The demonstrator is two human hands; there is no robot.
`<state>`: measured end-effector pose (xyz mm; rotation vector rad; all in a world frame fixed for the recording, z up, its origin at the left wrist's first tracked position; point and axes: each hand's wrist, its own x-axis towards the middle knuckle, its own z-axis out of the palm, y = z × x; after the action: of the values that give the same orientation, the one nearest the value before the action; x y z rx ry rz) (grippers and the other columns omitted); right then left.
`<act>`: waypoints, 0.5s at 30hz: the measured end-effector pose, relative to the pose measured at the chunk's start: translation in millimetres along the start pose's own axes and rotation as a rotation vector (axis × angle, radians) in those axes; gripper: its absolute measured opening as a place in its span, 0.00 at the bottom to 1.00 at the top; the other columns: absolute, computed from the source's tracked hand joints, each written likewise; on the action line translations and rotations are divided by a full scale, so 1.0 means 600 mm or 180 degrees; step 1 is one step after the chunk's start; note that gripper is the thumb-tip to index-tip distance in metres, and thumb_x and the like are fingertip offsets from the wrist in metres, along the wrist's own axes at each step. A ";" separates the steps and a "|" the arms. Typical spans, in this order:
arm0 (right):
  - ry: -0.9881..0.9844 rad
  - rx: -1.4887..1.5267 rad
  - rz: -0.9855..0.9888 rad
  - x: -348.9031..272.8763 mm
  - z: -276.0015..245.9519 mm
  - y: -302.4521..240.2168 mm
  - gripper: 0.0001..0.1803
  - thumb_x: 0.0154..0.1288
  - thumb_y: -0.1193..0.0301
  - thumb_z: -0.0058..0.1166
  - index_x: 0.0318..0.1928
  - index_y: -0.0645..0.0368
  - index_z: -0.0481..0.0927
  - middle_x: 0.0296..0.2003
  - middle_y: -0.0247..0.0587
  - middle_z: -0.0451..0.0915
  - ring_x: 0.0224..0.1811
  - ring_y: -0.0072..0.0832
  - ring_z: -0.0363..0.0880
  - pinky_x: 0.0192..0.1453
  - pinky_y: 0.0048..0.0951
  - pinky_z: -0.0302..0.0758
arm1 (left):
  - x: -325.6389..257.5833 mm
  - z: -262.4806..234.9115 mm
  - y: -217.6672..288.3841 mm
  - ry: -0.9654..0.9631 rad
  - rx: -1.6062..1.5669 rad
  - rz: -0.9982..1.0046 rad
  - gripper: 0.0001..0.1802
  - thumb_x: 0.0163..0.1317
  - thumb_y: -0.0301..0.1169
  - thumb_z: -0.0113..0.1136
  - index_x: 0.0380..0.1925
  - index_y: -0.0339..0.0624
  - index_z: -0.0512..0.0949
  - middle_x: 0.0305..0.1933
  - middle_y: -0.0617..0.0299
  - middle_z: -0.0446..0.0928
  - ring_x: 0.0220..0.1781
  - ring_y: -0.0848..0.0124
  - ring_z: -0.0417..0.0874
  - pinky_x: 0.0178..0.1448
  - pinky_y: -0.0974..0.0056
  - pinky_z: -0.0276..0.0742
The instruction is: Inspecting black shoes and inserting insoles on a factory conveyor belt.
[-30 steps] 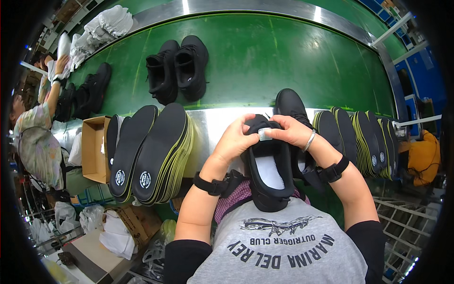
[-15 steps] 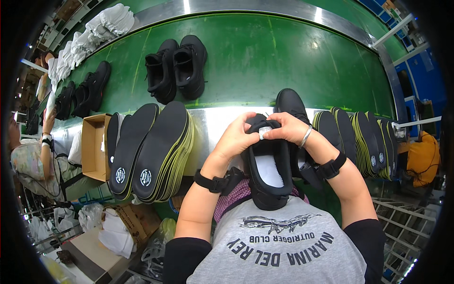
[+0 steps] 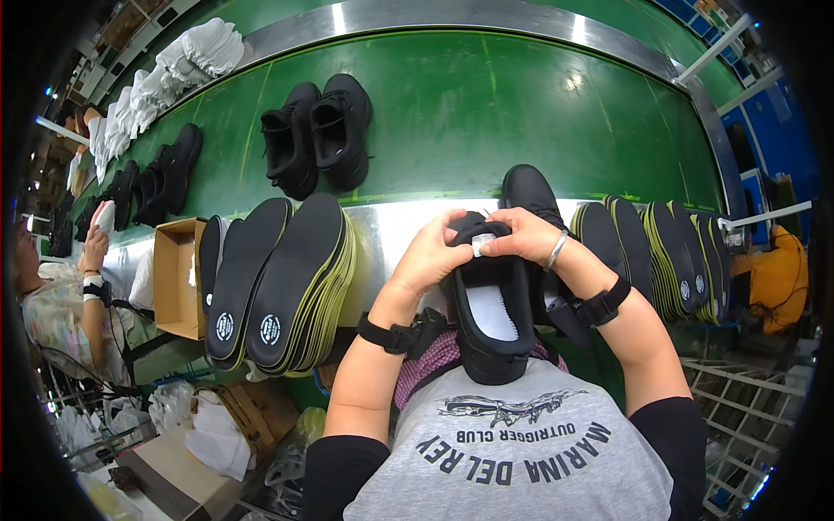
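A black shoe (image 3: 495, 360) is in front of my body, heel toward me, its pale insole board (image 3: 493, 313) visible inside. My left hand (image 3: 432, 247) pinches the left side of its tongue, fingers bent. On the other side my right hand (image 3: 526, 239) grips the tongue, thumb against a small white label (image 3: 483, 243). Both thumbs nearly meet there. Under my hands the laces are mostly hidden. Just beyond my right hand lies another black shoe (image 3: 530, 193), toe pointing away and partly covered by my wrist.
Stacked black insoles (image 3: 300, 286) with yellow-green edges stand on the left; more insoles (image 3: 669, 260) are on the right. A black shoe pair (image 3: 343, 139) sits on the green belt (image 3: 521, 104). At far left are a cardboard box (image 3: 178, 278) and a co-worker's hand (image 3: 94, 247).
The shoe pair on the belt has shifted slightly nearer and left. The co-worker's hand at far left has moved. My hands keep nearly the same hold on the tongue.
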<state>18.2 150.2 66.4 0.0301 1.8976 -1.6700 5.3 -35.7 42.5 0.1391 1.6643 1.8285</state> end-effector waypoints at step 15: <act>0.0284 -0.1360 -0.0338 0.002 -0.011 0.012 0.25 0.49 0.61 0.58 0.46 0.62 0.73 0.35 0.45 0.78 0.35 0.26 0.75 0.40 0.26 0.72 | -0.014 0.012 0.021 0.0167 -0.0087 0.0263 0.26 0.46 0.21 0.58 0.49 0.29 0.66 0.36 0.59 0.76 0.35 0.76 0.75 0.39 0.74 0.69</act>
<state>16.9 157.4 59.6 -0.1726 2.3222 -1.3130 10.4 -33.7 58.2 0.1515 1.6915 1.9306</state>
